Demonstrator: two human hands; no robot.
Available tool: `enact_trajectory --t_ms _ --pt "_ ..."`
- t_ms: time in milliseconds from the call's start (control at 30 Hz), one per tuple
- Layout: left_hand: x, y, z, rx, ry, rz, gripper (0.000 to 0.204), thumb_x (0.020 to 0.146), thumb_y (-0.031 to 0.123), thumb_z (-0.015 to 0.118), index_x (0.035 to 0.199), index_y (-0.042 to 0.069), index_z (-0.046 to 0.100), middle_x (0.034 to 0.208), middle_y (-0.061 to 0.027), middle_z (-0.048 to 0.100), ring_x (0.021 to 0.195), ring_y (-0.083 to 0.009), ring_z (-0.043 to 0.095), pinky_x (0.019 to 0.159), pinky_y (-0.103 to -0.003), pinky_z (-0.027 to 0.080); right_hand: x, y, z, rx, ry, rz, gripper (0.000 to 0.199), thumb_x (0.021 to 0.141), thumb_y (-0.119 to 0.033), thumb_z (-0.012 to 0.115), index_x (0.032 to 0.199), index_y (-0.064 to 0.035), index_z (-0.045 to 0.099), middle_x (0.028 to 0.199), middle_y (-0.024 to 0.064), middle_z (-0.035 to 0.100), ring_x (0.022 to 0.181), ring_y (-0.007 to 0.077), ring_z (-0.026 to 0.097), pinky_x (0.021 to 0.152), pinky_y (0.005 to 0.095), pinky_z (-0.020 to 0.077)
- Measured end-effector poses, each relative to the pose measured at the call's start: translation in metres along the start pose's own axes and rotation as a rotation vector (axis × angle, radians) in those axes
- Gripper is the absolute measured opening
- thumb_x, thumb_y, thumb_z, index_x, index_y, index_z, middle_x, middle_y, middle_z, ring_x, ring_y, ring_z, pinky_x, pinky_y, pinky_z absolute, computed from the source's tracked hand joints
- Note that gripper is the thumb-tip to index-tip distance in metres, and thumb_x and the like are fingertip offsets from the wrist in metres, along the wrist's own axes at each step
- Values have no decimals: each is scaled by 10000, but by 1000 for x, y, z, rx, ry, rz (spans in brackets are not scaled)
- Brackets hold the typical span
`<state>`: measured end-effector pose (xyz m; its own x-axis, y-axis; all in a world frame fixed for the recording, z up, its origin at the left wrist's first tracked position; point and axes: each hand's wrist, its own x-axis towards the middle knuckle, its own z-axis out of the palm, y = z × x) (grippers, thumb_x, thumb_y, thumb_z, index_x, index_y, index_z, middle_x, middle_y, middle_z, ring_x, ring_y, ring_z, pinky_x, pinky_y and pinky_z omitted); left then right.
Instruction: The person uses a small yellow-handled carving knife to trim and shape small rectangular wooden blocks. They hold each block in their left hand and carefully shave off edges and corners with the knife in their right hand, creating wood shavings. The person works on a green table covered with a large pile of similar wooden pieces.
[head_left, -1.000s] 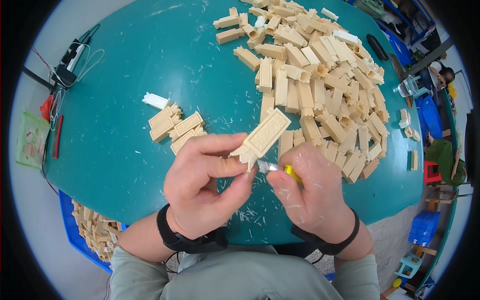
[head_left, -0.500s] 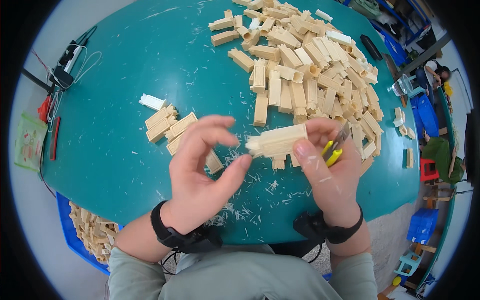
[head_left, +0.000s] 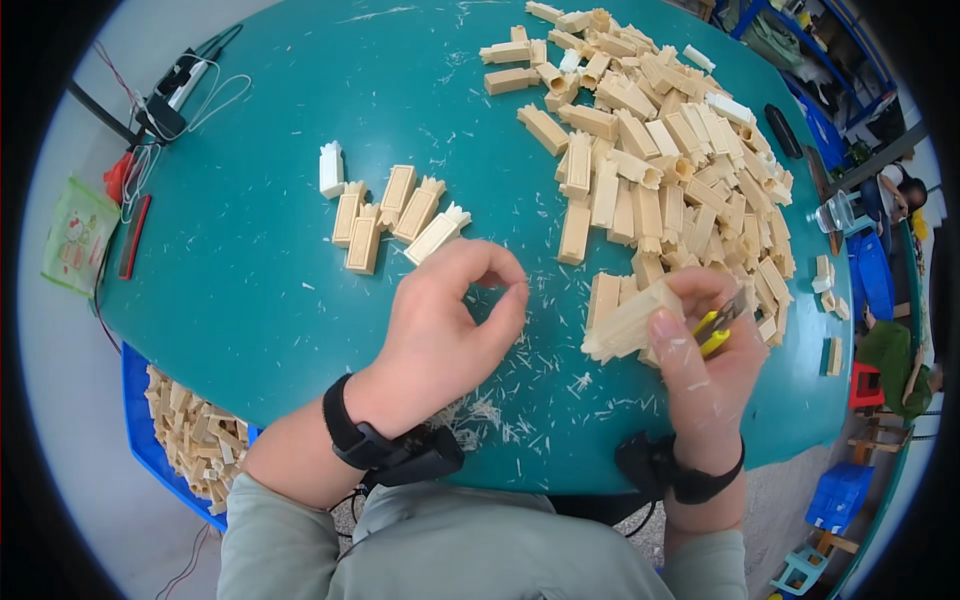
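Observation:
My right hand (head_left: 705, 370) grips a long cream-coloured plastic block (head_left: 628, 322) together with yellow-handled cutters (head_left: 715, 330), just above the round teal table (head_left: 250, 290). My left hand (head_left: 445, 330) hovers to the left of it, holding nothing, with thumb and forefinger curled close together. A small group of similar cream blocks (head_left: 395, 215) lies on the table beyond my left hand, one white block (head_left: 331, 169) at its far left. A large heap of cream blocks (head_left: 660, 150) covers the far right of the table.
Pale shavings (head_left: 520, 400) litter the table near its front edge. A blue crate of blocks (head_left: 185, 440) stands on the floor at lower left. A power strip with cables (head_left: 175, 90) and a green packet (head_left: 75, 235) lie at the far left. A person sits at far right.
My left hand has let go of the block and drawn back to the left. My right hand now holds the block alone and has shifted right with the cutters.

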<state>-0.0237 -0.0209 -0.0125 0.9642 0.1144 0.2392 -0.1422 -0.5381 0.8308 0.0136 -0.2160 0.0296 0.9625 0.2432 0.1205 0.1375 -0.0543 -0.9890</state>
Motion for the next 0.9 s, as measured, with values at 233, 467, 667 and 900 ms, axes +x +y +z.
enact_trajectory --t_ms 233,467,667,900 --pt "-12 17 7 -540 -305 21 401 789 -15 607 1164 -6 467 1092 -110 552 976 -177 569 864 -304 450 2 7 4 -103 -347 30 241 758 -48 643 983 -15 562 786 36 566 677 69 527 600 213 446" --pt "-14 19 6 -784 -154 -26 362 800 13 593 1137 -3 460 1033 -93 504 992 -189 561 845 -312 465 0 5 -2 27 -322 -6 297 814 -195 638 1015 -12 518 797 43 524 677 95 485 608 229 405" --pt "-12 13 -1 -612 -73 188 374 717 -24 640 1072 4 526 1060 -90 455 961 -168 469 823 -283 409 -1 0 -1 -271 -423 -99 229 852 -244 585 848 -18 544 696 103 521 583 213 517 539 284 415" --pt "-15 12 7 -544 101 255 401 669 -40 676 1027 4 500 1005 -99 464 906 -166 481 763 -267 417 -2 2 5 -354 -414 -232 209 821 -208 623 774 -17 554 652 116 528 547 274 526 466 335 404"
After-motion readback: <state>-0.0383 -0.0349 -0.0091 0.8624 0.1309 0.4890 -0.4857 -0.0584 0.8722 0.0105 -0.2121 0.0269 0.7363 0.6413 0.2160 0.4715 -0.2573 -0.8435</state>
